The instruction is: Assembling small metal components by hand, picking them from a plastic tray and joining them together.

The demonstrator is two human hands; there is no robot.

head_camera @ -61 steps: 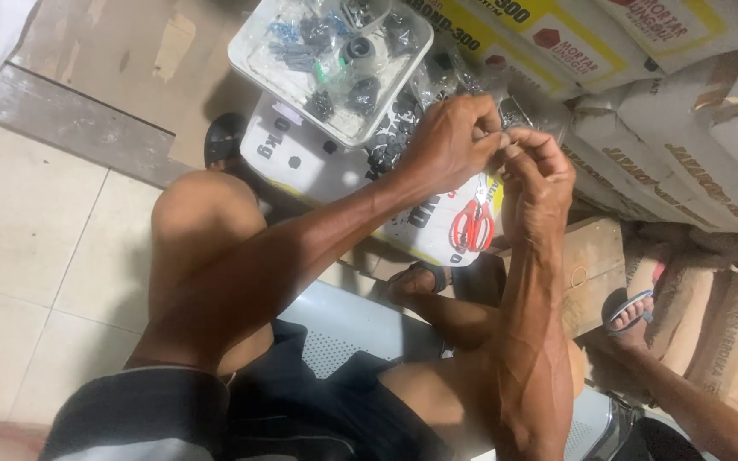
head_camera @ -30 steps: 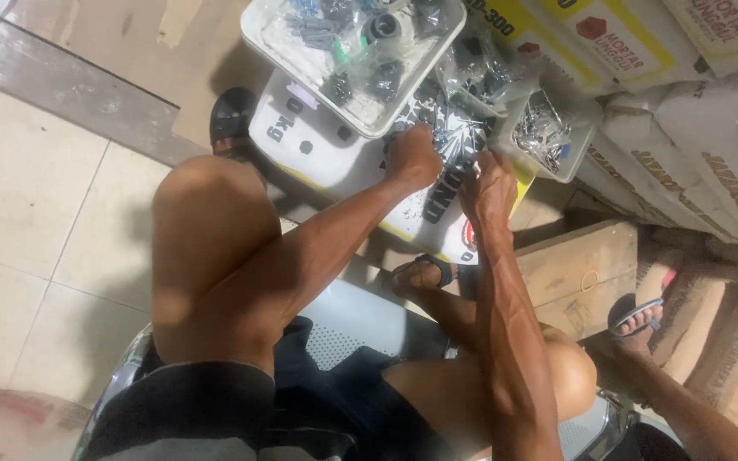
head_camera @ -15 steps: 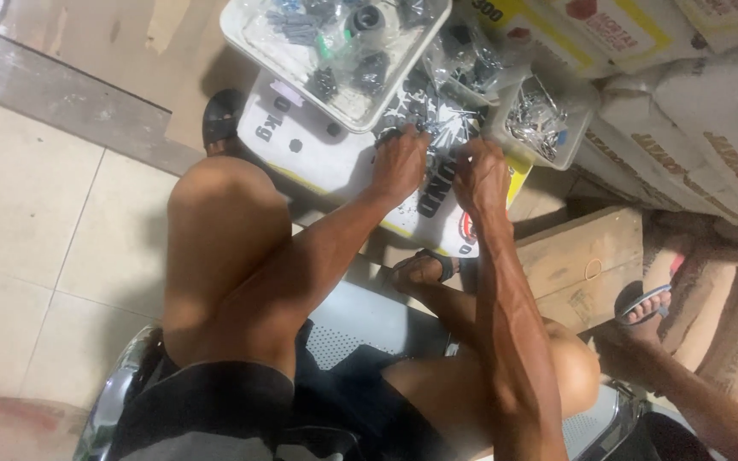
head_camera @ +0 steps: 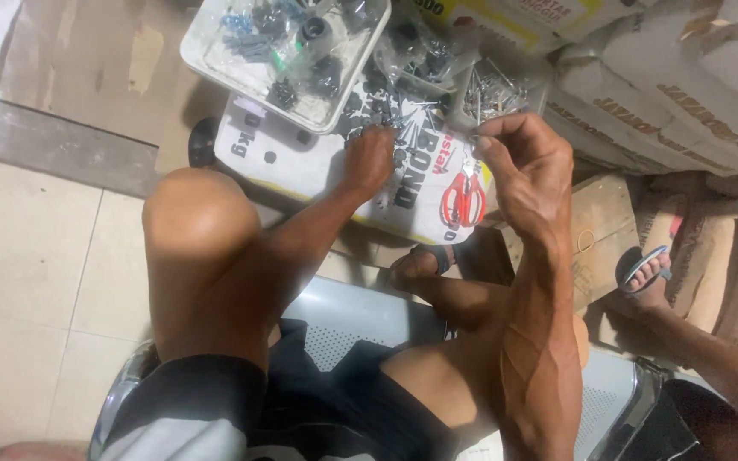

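My left hand (head_camera: 371, 158) rests fingers-down on the small dark parts (head_camera: 383, 109) scattered over the white sack (head_camera: 301, 162); whether it grips one I cannot tell. My right hand (head_camera: 518, 162) is raised just beside them, fingertips pinched on something too small to identify. Red-handled scissors (head_camera: 463, 198) lie below it.
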